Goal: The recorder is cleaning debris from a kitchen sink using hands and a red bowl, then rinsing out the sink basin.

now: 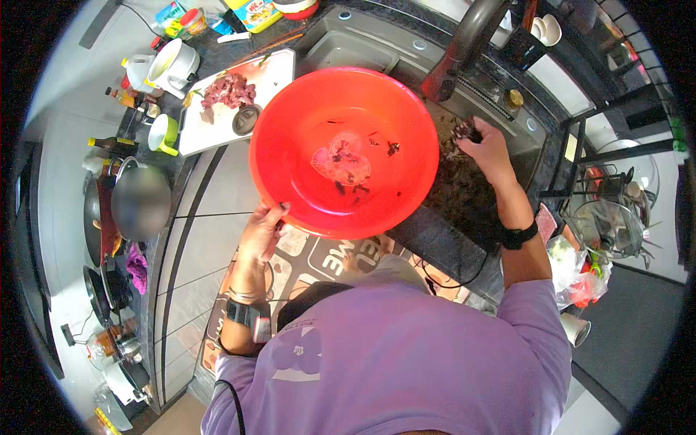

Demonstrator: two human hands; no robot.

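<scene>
A large red plastic basin [304, 179] with a heart print on its bottom and scattered dark bits inside is tilted at the sink's left part. My left hand [265, 231] grips its near left rim, thumb on top. My right hand [484, 147] is over the right part of the sink [530, 157], its fingers closed around a small clump of dark, wet pieces [466, 130]. Beneath it, dark matter [462, 190] lies spread in the sink basin; the clump's exact kind cannot be told.
A white cutting board [190, 133] with cut raw meat [231, 91] lies left of the basin. A dark faucet [454, 60] arches over the sink from behind. A green cup [163, 133], a white pot [176, 62] and bottles stand at the left; a dish rack [609, 179] is at the right.
</scene>
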